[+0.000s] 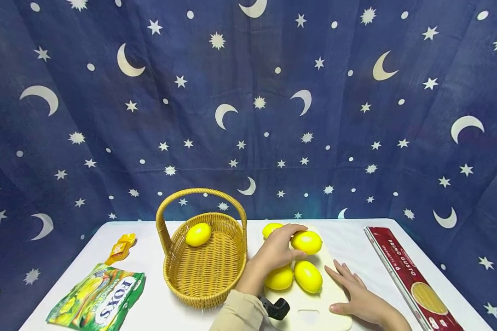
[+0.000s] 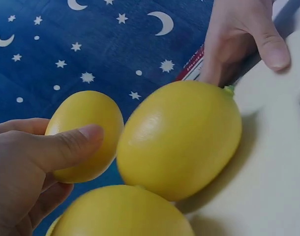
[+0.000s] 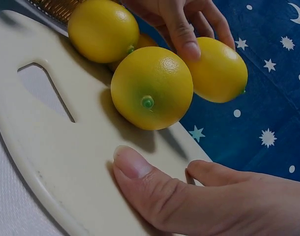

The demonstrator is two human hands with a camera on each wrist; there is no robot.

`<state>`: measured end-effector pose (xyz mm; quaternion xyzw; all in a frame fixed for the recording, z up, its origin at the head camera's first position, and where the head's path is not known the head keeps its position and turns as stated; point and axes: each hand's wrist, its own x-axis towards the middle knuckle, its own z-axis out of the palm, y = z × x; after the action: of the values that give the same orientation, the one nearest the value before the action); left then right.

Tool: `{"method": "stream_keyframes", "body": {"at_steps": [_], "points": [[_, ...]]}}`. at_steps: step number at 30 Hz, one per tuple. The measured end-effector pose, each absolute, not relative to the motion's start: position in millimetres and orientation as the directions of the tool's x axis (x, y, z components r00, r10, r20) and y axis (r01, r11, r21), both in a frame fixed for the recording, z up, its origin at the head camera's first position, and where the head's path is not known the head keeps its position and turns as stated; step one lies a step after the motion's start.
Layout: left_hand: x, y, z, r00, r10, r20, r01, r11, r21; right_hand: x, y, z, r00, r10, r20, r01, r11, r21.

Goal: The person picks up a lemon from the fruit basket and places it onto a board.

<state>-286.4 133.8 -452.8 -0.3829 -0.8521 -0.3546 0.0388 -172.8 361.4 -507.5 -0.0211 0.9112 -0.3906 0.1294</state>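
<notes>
Head view: one lemon (image 1: 198, 234) lies inside the single wicker basket (image 1: 167, 278), so the job looks barely begun; four lemons remain outside, right of the basket. The left hand (image 1: 275, 250) grasps one, the held lemon (image 1: 308, 242); three loose lemons (image 1: 308, 276) sit on one cream board (image 1: 300, 301). Left of the basket: one Fox's bag (image 1: 99, 296), one orange wrapper (image 1: 121, 248). Far right: one spaghetti pack (image 1: 414, 280).

Left wrist view: thumb and fingers pinch the held lemon.

Right wrist view: the right hand (image 3: 189, 196), farther right than the basket, lies at the board's edge, fingers extended, grasping nothing.
</notes>
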Motion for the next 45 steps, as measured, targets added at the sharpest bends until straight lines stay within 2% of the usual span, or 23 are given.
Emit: {"method": "stream_keyframes", "body": {"at_steps": [19, 37, 45], "points": [[-288, 137, -466, -0.742, 0.615, 0.268, 0.645, 0.545, 0.536, -173, 361, -506, -0.966, -0.146, -0.214, 0.058, 0.683, -0.728], [-287, 140, -464, -0.741, 0.630, 0.234, 0.652, 0.590, 0.476, -174, 360, -506, -0.973, -0.158, -0.171, 0.013, 0.696, -0.718], [-283, 141, -462, -0.745, 0.633, 0.210, 0.649, 0.614, 0.450, -174, 359, -504, -0.972, -0.142, -0.186, 0.032, 0.708, -0.706]]}}
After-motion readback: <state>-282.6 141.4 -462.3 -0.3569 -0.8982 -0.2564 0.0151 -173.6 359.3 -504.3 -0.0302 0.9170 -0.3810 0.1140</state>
